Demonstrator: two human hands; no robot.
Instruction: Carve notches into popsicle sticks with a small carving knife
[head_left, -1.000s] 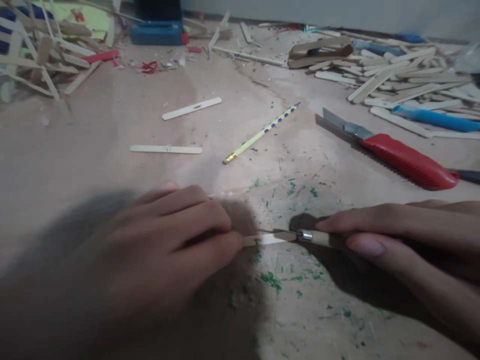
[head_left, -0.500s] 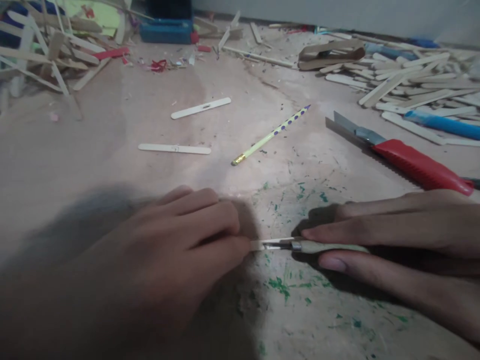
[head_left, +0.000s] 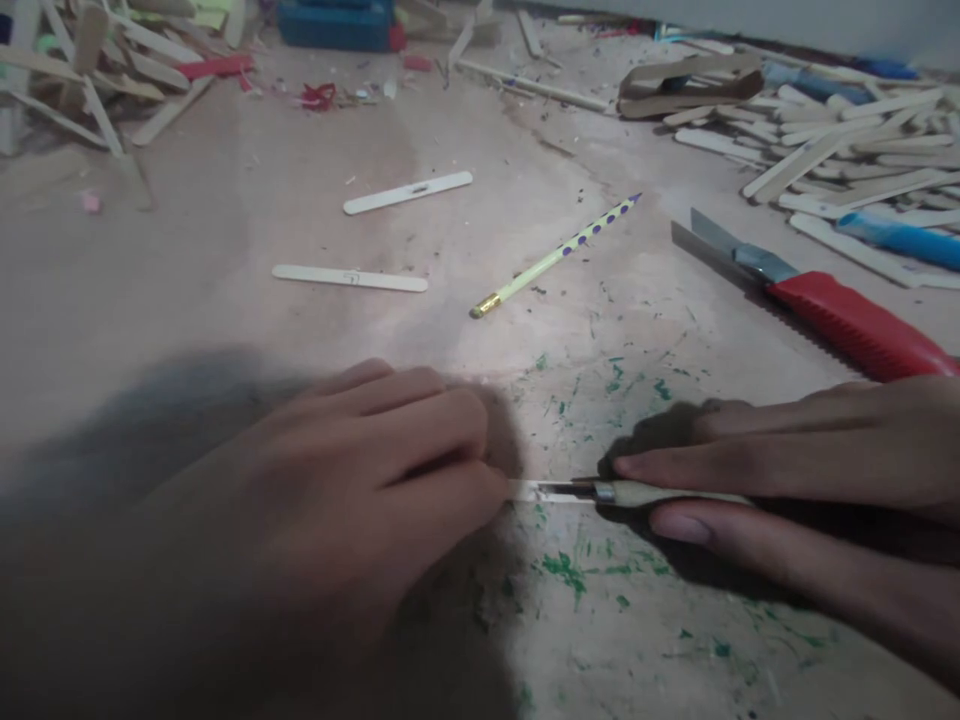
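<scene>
My left hand (head_left: pixel 375 500) is closed on a pale craft stick (head_left: pixel 523 490), pinning it to the table; most of the stick is hidden under the fingers and the tool. Between the thumb and fingers of my right hand (head_left: pixel 795 480) is a small carving tool (head_left: pixel 637 494) with a light wooden handle and a thin metal shank. Its tip rests on the stick just right of my left fingertips. Beyond my hands lie two craft sticks, one with a drawn mark (head_left: pixel 349 279) and one with a dark slot (head_left: pixel 409 193). A yellow pencil (head_left: pixel 555 257) with purple dots lies right of them.
A red-handled cutter (head_left: pixel 855 320) lies above my right hand. Heaps of craft sticks fill the back right (head_left: pixel 840 150) and back left (head_left: pixel 97 80). A blue box (head_left: pixel 336 24) stands at the back. Green marks (head_left: pixel 566 570) stain the wooden table.
The view has shifted slightly, so the table items appear a little higher and mostly further right. The carving tool's tip has turned or shifted slightly on the stick; both hands keep their hold.
</scene>
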